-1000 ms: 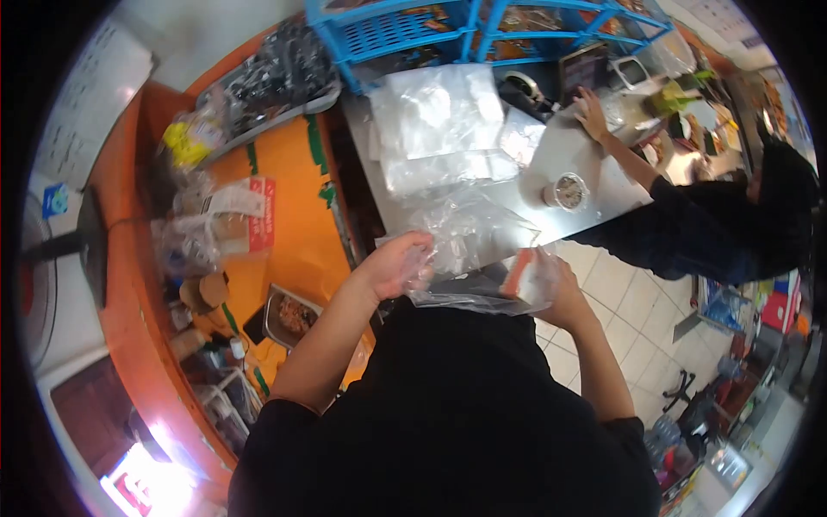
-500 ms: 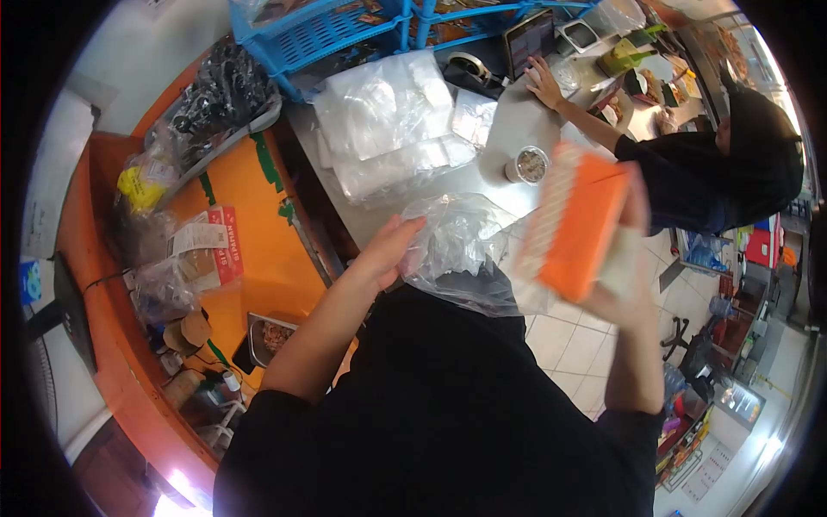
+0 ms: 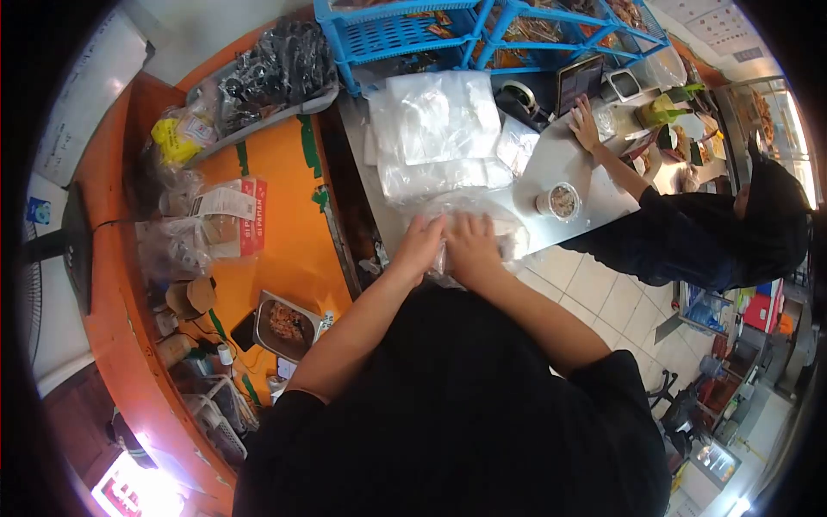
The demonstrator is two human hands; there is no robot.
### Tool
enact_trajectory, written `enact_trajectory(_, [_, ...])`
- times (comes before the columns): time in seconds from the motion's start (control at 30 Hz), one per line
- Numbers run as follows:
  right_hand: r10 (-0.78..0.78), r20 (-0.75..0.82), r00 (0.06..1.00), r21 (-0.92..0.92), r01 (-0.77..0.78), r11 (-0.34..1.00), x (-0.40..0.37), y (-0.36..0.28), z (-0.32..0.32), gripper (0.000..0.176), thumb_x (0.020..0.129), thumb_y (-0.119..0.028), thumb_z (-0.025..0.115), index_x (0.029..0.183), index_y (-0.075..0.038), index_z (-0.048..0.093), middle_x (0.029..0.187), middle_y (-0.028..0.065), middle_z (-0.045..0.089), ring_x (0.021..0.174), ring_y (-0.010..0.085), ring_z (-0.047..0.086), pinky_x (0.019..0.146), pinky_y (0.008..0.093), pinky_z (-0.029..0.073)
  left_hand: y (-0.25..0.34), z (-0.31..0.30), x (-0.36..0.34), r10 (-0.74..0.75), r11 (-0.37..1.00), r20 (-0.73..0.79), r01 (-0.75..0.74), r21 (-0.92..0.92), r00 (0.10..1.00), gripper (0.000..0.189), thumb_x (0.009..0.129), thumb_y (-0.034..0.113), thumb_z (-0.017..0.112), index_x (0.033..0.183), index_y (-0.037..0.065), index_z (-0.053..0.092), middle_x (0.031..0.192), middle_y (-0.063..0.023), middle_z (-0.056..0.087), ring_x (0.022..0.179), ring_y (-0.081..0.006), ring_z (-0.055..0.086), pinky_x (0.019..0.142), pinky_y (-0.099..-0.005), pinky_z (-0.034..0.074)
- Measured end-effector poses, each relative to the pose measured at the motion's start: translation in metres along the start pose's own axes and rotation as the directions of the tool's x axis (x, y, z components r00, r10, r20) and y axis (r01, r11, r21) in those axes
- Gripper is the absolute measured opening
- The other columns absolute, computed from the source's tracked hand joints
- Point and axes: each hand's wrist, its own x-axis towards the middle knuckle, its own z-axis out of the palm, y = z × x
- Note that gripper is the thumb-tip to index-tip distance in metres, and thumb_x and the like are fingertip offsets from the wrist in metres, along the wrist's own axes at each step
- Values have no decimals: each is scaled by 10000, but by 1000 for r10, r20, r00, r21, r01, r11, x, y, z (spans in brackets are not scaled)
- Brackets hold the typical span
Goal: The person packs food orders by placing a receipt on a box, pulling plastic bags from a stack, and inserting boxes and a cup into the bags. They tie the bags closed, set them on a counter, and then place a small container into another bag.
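A clear plastic bag [image 3: 510, 234] lies crumpled at the near edge of the metal counter, right in front of my body. My left hand [image 3: 419, 248] is closed on its left side. Beside it, my right hand [image 3: 473, 252] grips the top of the bag, its fingers slightly blurred and bent over the plastic. The two hands almost touch. What the bag holds, if anything, is covered by my hands and the wrinkled film. No orange box can be seen now. Stacks of clear plastic bags [image 3: 439, 129] lie just beyond.
A lidded cup [image 3: 561, 202] stands on the metal counter [image 3: 538, 177] to the right. Further right, a co-worker [image 3: 715, 220] touches a tablet [image 3: 579, 84]. Blue baskets [image 3: 405, 43] line the back. On the orange table [image 3: 284, 224] are a metal food pan [image 3: 287, 326] and a red-white package [image 3: 233, 220].
The orange box that my right hand held is out of sight. My right hand has moved left onto the plastic bag, beside my left hand. The view has shifted too.
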Motion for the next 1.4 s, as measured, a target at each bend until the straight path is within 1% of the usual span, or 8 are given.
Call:
enact_trajectory(0.13, [-198,-211,957,-198,157,968,23,-7,22,652,857,-302,717,1444,-83,536,1501,220,467,1460,374,373,1208,642,228,-3,-32,12,146,989,-94,-145,22,985,476,1079,361,499,1381,-7,494,1236,-156,598,1017,-198,605,826,-361,517])
enact_trajectory(0.3, [59,566,822,-128,17,992,-13,7,-129,756,863,-586,713,1303,24,635,1201,213,688,1244,346,605,1208,552,285,-25,-79,35,277,924,-262,-331,-191,924,370,1025,379,603,1128,28,550,947,-93,584,801,-143,567,566,-346,452])
enact_trajectory(0.43, [-185,617,765,-174,362,916,-40,34,-153,165,890,-200,634,903,-120,778,879,89,762,874,253,747,859,446,498,-16,-81,11,222,974,-186,-210,85,957,284,991,300,677,1019,81,499,879,-29,529,729,-105,516,516,-324,428])
enact_trajectory(0.6, [-527,166,833,137,510,849,-35,18,-218,89,868,-130,654,936,-85,690,966,96,732,950,246,710,952,424,508,42,-120,-68,452,722,111,-436,537,885,318,979,230,694,1148,30,513,973,-126,654,931,-226,658,821,-385,530])
enact_trajectory(0.73, [-91,-210,974,447,178,877,-38,30,-241,568,694,-156,892,1208,-56,673,1256,173,651,1206,379,603,1069,469,449,111,-251,-75,316,707,435,-515,485,843,342,986,206,652,1278,67,543,1080,-108,693,982,-244,698,868,-387,548])
enact_trajectory(0.83, [321,-184,929,542,-177,822,-39,31,-200,651,749,-126,862,1332,-25,591,1418,264,534,1259,441,563,1053,469,456,161,-353,-10,501,859,-148,-470,204,852,336,925,57,625,1254,57,558,1013,-61,655,855,-186,686,751,-323,556])
enact_trajectory(0.93, [422,317,849,524,-528,668,-44,51,-157,485,838,-85,767,1289,5,614,1076,263,710,1005,403,709,859,437,554,181,-480,151,577,813,-720,-357,460,386,231,915,134,553,1088,42,677,1022,-177,728,927,-326,703,824,-421,537])
enact_trajectory(1.4, [728,203,655,796,-543,267,-86,-1,-111,238,848,33,662,1086,40,680,902,114,719,827,182,693,713,305,528,305,-471,286,433,830,-745,98,549,507,370,909,246,642,1156,-10,743,1200,-283,702,1190,-445,652,991,-469,508])
